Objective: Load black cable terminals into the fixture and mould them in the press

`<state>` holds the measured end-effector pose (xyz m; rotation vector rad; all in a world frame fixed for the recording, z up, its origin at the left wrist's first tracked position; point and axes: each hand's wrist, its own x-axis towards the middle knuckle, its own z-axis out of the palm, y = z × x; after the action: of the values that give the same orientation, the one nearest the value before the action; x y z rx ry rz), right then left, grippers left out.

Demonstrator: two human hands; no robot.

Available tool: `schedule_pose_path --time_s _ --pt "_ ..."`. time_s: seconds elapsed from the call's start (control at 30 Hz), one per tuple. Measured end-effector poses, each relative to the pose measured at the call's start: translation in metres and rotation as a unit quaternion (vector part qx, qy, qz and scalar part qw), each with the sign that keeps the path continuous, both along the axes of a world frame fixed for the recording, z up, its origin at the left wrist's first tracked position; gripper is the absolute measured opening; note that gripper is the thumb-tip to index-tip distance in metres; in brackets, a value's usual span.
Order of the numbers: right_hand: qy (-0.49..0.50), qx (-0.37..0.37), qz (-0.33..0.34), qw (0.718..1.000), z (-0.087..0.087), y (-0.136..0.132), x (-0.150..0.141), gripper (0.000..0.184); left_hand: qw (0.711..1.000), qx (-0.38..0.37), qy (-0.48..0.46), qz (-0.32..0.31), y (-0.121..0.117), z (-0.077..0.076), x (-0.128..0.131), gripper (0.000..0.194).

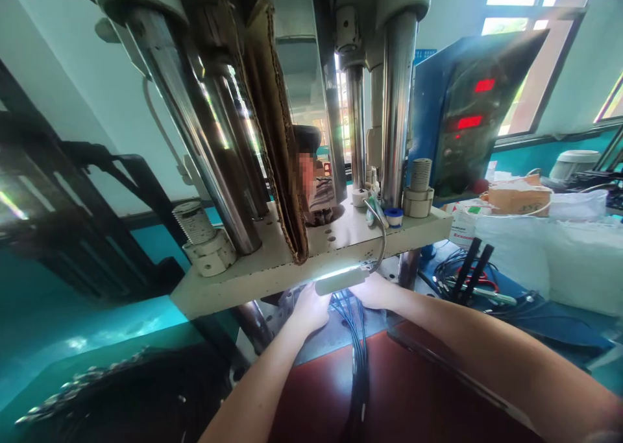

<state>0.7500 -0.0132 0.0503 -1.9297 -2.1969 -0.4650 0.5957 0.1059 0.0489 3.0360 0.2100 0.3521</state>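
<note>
Both my hands reach under the pale upper plate (272,271) of a press with thick steel columns. My left hand (311,310) is left of a bundle of thin black cables (357,346), its fingertips hidden behind a lit lamp bar (343,281). On the right of the same cables is my right hand (374,292), its fingers also mostly covered by the lamp and plate. The cables run from between my hands down over a dark red tabletop (413,378). Whether either hand grips a cable cannot be made out.
A folded cardboard sheet (277,131) stands upright on the plate, near a blue tape roll (393,217). To the right are a control box (467,112) with red displays, coiled black cables (455,271) and white bags (516,248). Another person is behind the press.
</note>
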Motion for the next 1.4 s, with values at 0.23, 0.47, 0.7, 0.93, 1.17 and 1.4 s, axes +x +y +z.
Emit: schedule_pose_path --time_s 0.23,0.47,0.7,0.93,1.17,1.4 --pt "-0.012 -0.022 -0.021 0.999 0.000 -0.002 0.001 0.032 0.997 -0.017 0.050 0.055 -0.001 0.009 0.001 0.044" --pt "-0.012 0.000 -0.077 0.997 0.002 -0.032 -0.004 0.033 0.999 0.006 0.020 0.032 -0.002 0.007 -0.001 0.052" --pt "-0.027 0.002 -0.099 0.995 0.002 -0.028 -0.006 0.030 0.998 0.009 0.041 0.050 -0.003 0.009 -0.001 0.051" --pt "-0.030 -0.001 -0.129 0.991 -0.002 -0.024 -0.003 0.030 0.996 0.011 0.069 0.051 0.000 0.009 0.002 0.050" --pt "-0.019 0.000 -0.108 0.994 -0.003 -0.014 -0.003 0.030 0.994 -0.003 0.087 0.063 0.003 0.005 0.004 0.043" --pt "0.017 -0.013 -0.096 0.995 0.003 -0.009 0.001 0.046 0.997 0.003 0.062 0.048 0.001 0.008 0.004 0.046"
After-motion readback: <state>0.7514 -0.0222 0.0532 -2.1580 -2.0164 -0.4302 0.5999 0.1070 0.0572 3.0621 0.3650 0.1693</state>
